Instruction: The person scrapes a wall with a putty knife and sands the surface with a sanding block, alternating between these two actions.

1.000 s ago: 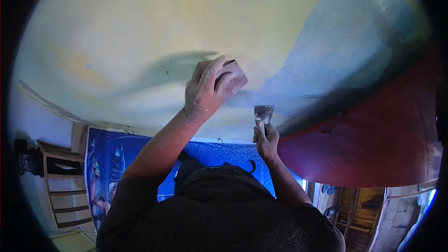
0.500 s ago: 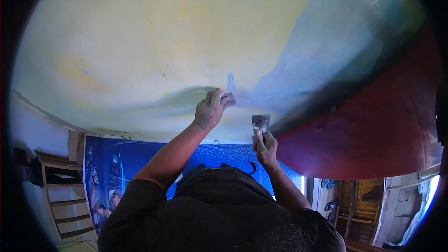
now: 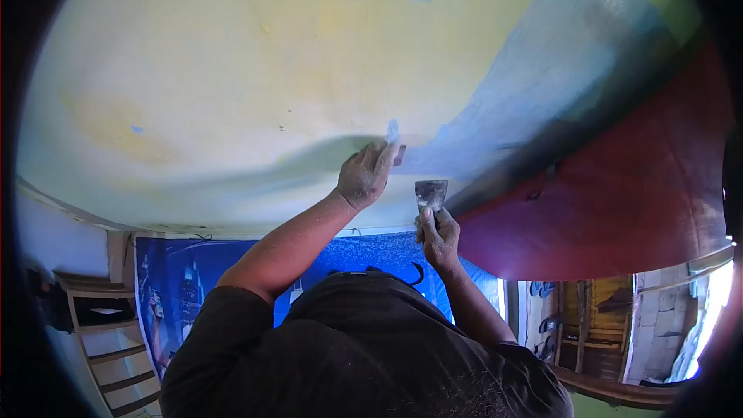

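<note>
My left hand point(image 3: 367, 176) is raised against a pale yellow painted surface point(image 3: 193, 54), fingers pressed together on a small flat reddish-brown piece point(image 3: 399, 155). That piece sits at the edge of a bluish-grey smeared area point(image 3: 511, 85), just below a small grey-blue patch point(image 3: 393, 130). My fingers hide most of it, so I cannot tell its kind. Lower and to the right, my right hand point(image 3: 439, 240) grips a putty knife point(image 3: 431, 193) by its handle. The blade points up, smeared with pale residue, and overlaps the painted surface in this view. Pale dust coats both hands.
A dark red sheet point(image 3: 604, 201) spreads across the right side. Below the painted surface hangs a blue printed banner point(image 3: 193, 263). Wooden shelves point(image 3: 116, 340) stand at lower left. Slippers point(image 3: 547, 325) and an unplastered block wall point(image 3: 662, 325) show at lower right.
My left hand has moved right and slightly up with the small flat piece, its fingers now stretched further over it. The putty knife stays nearly in place. The view has shifted slightly.
</note>
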Motion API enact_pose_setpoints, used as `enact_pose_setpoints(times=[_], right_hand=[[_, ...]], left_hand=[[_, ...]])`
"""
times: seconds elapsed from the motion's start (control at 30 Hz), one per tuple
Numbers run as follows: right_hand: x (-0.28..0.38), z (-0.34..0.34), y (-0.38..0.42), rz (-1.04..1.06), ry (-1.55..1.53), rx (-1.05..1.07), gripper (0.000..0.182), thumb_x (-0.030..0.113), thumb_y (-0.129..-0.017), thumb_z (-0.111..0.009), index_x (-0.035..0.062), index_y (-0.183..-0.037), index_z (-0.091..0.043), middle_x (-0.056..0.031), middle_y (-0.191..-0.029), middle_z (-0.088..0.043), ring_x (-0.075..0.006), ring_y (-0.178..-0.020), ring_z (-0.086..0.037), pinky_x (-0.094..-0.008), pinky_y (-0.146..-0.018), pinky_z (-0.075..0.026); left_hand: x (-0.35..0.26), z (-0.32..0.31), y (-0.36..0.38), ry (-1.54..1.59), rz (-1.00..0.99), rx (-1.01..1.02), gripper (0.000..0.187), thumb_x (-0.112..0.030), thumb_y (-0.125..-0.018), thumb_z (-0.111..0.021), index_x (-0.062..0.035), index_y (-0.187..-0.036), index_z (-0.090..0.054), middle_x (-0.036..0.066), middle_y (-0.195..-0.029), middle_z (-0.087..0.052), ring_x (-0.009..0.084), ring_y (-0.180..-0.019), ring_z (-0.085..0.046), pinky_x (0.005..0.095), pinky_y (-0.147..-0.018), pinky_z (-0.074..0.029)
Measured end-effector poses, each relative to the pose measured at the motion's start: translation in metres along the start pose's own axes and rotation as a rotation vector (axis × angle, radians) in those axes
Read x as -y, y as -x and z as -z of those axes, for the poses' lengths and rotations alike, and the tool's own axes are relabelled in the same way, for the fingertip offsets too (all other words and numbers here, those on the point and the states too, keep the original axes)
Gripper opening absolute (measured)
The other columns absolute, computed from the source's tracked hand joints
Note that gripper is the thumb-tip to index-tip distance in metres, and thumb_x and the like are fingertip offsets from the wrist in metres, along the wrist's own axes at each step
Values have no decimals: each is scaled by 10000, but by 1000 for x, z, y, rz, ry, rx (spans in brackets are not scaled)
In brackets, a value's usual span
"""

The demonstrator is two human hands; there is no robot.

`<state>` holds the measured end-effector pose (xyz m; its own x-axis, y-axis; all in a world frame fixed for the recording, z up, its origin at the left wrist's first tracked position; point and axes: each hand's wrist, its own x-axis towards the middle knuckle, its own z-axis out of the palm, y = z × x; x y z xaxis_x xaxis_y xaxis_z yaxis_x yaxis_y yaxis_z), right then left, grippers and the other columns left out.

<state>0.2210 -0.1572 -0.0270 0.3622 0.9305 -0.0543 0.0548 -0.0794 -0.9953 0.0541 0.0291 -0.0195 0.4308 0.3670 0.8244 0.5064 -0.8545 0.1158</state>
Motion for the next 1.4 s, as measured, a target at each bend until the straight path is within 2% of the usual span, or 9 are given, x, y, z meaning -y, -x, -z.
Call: enact_pose_setpoints(times=[0.17,0.37,0.57,0.93,1.07,1.17,1.3,1.33,1.4], right_hand=[[-12,5,3,-49,-6,-35,346,307,-1164,-618,-4,-1023,-673,-6,-723,-613,-81,-621,-571,-279,-584,-468],[-2,4,7,-84,39,-83,352,314,-1166,-616,2,-1009,-660,-4,-728,-612,-81,-630,-571,-276,-594,-468],[8,4,7,-75,19,-49,361,316,-1165,-620,-4,-1004,-661,-15,-731,-619,-83,-635,-579,-280,-592,-472],[20,27,-6,4,53,106,363,326,-1158,-630,-21,-1067,-686,-12,-749,-632,-77,-649,-587,-282,-603,-478],[24,28,-8,16,56,108,372,334,-1155,-633,-24,-1073,-692,-16,-757,-641,-76,-655,-594,-285,-610,-484],[23,35,-10,3,88,136,386,346,-1150,-640,-28,-1071,-691,-21,-758,-646,-79,-657,-600,-287,-611,-489],[15,35,-12,-74,59,152,397,355,-1148,-647,-32,-1063,-688,-23,-751,-647,-84,-650,-603,-288,-608,-491],[11,35,-13,-65,49,152,394,351,-1149,-646,-31,-1060,-687,-22,-747,-645,-84,-649,-603,-287,-606,-490],[1,33,-13,-53,14,148,389,345,-1150,-642,-30,-1055,-686,-20,-740,-641,-84,-646,-603,-286,-604,-488]], left_hand=[[29,-34,49,33,-171,239,496,-125,-915,-707,-40,-1399,-644,145,-1205,-677,286,-1004,-750,402,-748,-644],[32,1,-41,47,-254,-14,384,-129,-903,-728,-58,-1280,-716,137,-1198,-683,302,-978,-740,431,-816,-642],[42,16,-77,-194,-549,4,305,-214,-940,-718,-106,-1222,-761,76,-1327,-696,262,-1225,-652,379,-930,-591],[67,48,10,-738,-467,179,648,-391,-1067,-537,-274,-1700,-461,-24,-1742,-458,195,-1604,-363,549,-1299,-152],[67,34,47,-750,-398,223,696,-407,-1042,-524,-273,-1717,-420,-24,-1671,-497,208,-1575,-374,530,-1300,-146],[62,9,73,-864,-409,251,773,-385,-1032,-497,-274,-1773,-304,-16,-1823,-282,239,-1692,-170,599,-1346,7],[58,-4,91,-853,-418,346,793,-373,-1021,-538,-325,-1773,-291,-103,-1827,-258,170,-1690,-160,550,-1359,-11],[62,-1,88,-791,-452,390,720,-362,-1030,-594,-359,-1724,-401,-104,-1740,-383,126,-1610,-298,494,-1310,-178],[71,14,86,-648,-357,488,717,-391,-1032,-625,-376,-1716,-412,-126,-1734,-396,124,-1581,-332,483,-1273,-247]])
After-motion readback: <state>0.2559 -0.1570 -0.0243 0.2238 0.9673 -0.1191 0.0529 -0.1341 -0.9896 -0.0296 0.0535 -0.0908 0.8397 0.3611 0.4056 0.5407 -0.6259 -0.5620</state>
